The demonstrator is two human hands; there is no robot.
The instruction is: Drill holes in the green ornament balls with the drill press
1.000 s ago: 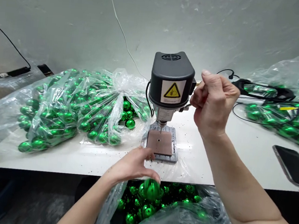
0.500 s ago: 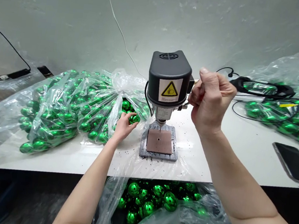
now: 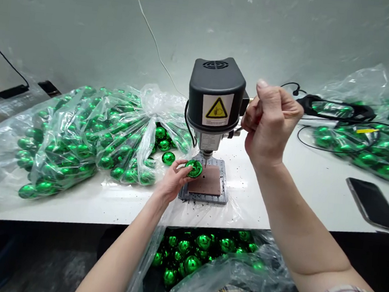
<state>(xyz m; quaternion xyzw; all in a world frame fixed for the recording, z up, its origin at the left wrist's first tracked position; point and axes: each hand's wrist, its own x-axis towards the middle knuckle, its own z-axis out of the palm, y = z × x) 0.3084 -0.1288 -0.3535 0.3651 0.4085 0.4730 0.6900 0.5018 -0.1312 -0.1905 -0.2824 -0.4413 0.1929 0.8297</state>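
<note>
A left hand (image 3: 175, 179) holds a green ball (image 3: 194, 168) between its fingers, over the left side of a brown pad (image 3: 211, 185) and close to the bit (image 3: 205, 163) of a small black drill press (image 3: 217, 90), on a white worktop (image 3: 131, 211). The right hand (image 3: 273, 124) is closed around a lever (image 3: 238, 131) at the machine's side, its fingers curled into a fist; the grip itself is mostly hidden. The pad, with a dark hole near its middle, lies on the press's grey base (image 3: 224, 194), dark specks scattered around it. A yellow warning label (image 3: 217, 109) marks the front of the motor housing.

A loose ball (image 3: 168, 158) sits on the worktop just beside the mouth of a clear bag (image 3: 64, 150) filled with more of the same, to the left of the press. Below the worktop's front edge, an open bag (image 3: 221, 280) holds further green balls. At right, a phone (image 3: 375, 205) lies near the front edge, with another filled bag (image 3: 372, 152) and a black cable (image 3: 334, 151) behind it.
</note>
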